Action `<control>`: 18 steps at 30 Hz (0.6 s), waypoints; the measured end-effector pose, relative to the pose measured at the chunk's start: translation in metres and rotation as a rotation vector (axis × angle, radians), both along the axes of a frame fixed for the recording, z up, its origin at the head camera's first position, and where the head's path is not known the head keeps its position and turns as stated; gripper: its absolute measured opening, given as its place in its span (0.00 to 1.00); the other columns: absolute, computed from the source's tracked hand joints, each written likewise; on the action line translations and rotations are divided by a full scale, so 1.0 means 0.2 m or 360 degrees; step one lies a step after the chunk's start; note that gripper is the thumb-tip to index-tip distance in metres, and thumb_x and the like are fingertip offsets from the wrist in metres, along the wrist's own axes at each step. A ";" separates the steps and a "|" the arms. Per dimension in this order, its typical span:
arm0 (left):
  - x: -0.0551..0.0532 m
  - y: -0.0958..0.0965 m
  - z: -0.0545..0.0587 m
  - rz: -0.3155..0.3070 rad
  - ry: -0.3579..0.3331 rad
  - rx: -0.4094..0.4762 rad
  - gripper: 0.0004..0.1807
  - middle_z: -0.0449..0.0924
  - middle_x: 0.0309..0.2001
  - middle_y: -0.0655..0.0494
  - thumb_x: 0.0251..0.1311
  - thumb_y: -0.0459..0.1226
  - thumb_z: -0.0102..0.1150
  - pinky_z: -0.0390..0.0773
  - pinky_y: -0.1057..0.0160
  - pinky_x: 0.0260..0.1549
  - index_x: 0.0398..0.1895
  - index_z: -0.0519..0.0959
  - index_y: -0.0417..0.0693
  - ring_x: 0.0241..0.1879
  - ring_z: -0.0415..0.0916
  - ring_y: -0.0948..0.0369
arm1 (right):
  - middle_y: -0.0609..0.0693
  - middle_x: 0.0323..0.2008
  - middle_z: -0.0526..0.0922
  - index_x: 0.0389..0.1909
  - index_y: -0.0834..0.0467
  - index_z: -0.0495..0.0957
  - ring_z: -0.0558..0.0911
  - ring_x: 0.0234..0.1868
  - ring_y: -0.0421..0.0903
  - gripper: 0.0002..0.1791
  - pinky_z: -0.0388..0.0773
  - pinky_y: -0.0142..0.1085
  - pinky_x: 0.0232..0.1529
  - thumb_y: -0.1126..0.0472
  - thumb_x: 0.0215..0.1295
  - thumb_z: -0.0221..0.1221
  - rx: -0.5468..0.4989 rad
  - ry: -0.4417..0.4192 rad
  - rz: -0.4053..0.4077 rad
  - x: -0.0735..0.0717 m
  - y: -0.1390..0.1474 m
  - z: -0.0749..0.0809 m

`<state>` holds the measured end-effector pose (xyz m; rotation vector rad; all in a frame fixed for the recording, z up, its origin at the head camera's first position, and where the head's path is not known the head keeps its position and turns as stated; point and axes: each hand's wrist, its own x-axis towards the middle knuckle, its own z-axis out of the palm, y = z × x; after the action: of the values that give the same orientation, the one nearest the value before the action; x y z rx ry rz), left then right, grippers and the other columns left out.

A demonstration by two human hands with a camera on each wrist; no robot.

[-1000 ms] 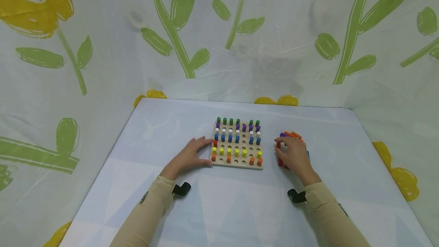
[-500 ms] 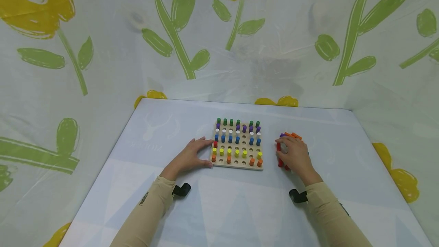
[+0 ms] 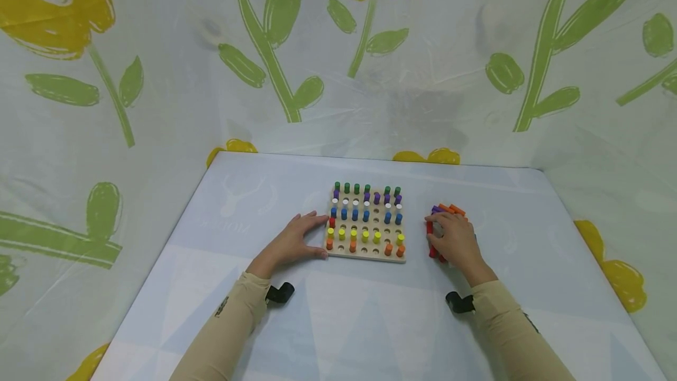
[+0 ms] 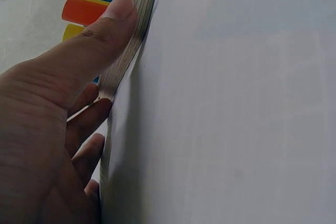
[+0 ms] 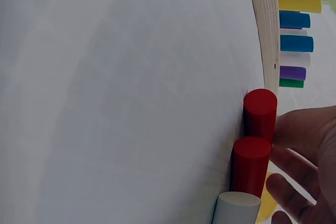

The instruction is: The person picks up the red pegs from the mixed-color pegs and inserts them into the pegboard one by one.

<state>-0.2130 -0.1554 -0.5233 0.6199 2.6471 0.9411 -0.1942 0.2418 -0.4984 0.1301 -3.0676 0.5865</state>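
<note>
A wooden pegboard (image 3: pixel 370 257) stands on the table with rows of coloured pegs upright in its holes. My left hand (image 3: pixel 293 241) touches its left side, thumb near the front corner and fingers spread farther back. In the left wrist view, the left thumb (image 4: pixel 100 38) lies against the board's edge. My right hand (image 3: pixel 459 241) rests over loose pegs right of the board. Its thumb (image 5: pixel 302 127) touches a red peg (image 5: pixel 260 113) in the right wrist view, with the other fingers loosely bent. Another red peg (image 5: pixel 251 165) and a white peg (image 5: pixel 237 209) lie beside it.
Orange pegs (image 3: pixel 456 209) lie at the far side of the loose pile; part of the pile is hidden under my right hand. The pale patterned table (image 3: pixel 359 316) meets a flower-print backdrop (image 3: pixel 449 99) behind and at both sides.
Both hands stay almost still. My right hand has shifted very slightly toward the right and front, while the pegboard and its pegs keep their places.
</note>
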 end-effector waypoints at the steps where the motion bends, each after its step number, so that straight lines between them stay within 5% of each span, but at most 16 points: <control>1: 0.00 0.00 0.00 -0.0004 0.0006 0.0001 0.52 0.62 0.77 0.52 0.49 0.57 0.77 0.38 0.51 0.79 0.78 0.64 0.54 0.79 0.48 0.53 | 0.64 0.61 0.78 0.57 0.60 0.82 0.69 0.66 0.67 0.21 0.64 0.68 0.65 0.62 0.63 0.67 -0.0003 0.0000 -0.0001 0.00 0.00 0.00; 18: 0.00 -0.01 0.00 -0.0011 0.0014 -0.0008 0.53 0.61 0.77 0.52 0.49 0.58 0.77 0.38 0.50 0.79 0.78 0.64 0.54 0.79 0.48 0.53 | 0.65 0.61 0.78 0.57 0.60 0.81 0.70 0.66 0.66 0.21 0.61 0.68 0.68 0.57 0.65 0.67 -0.0046 -0.0054 0.0021 0.02 -0.01 0.01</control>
<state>-0.2133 -0.1566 -0.5237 0.6330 2.6528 0.9315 -0.1904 0.2399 -0.4967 0.1418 -3.0915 0.6404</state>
